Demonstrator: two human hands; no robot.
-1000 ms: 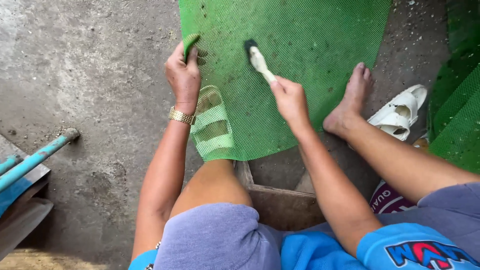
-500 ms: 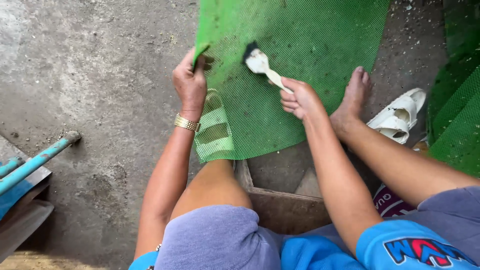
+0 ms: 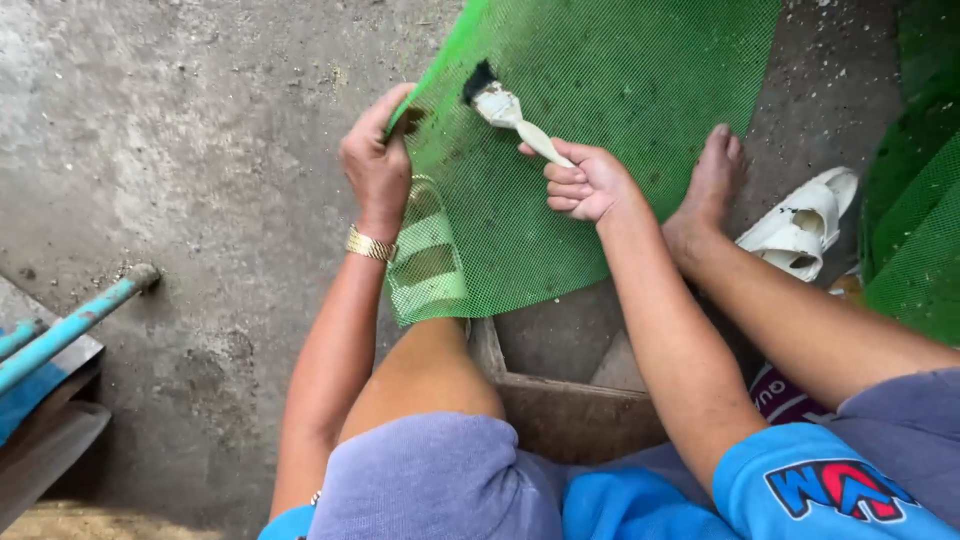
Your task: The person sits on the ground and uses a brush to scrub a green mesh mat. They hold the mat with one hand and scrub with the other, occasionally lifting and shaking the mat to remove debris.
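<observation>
the green mesh sheet (image 3: 600, 120) runs off the top edge, so its full extent is out of sight, and its weave veils a sandalled foot (image 3: 425, 250) underneath, showing only as a pale shape. the left hand (image 3: 375, 165) has its fingertips tucked behind the mesh's lifted left edge, pinching it closed; how many fingers curl under cannot be told. the right hand (image 3: 585, 180) is wrapped tight around the pale handle of a paintbrush (image 3: 505, 108), whose handle end is lost inside the fist. the brush's dark bristles sit on the mesh near its raised edge, just right of the left hand and up-left of the right. a bare foot (image 3: 705, 190) rests on the mesh's right border, beside a white sandal (image 3: 800, 225) on the concrete floor (image 3: 180, 150). a blue pipe (image 3: 70, 325) is cut off at the left
</observation>
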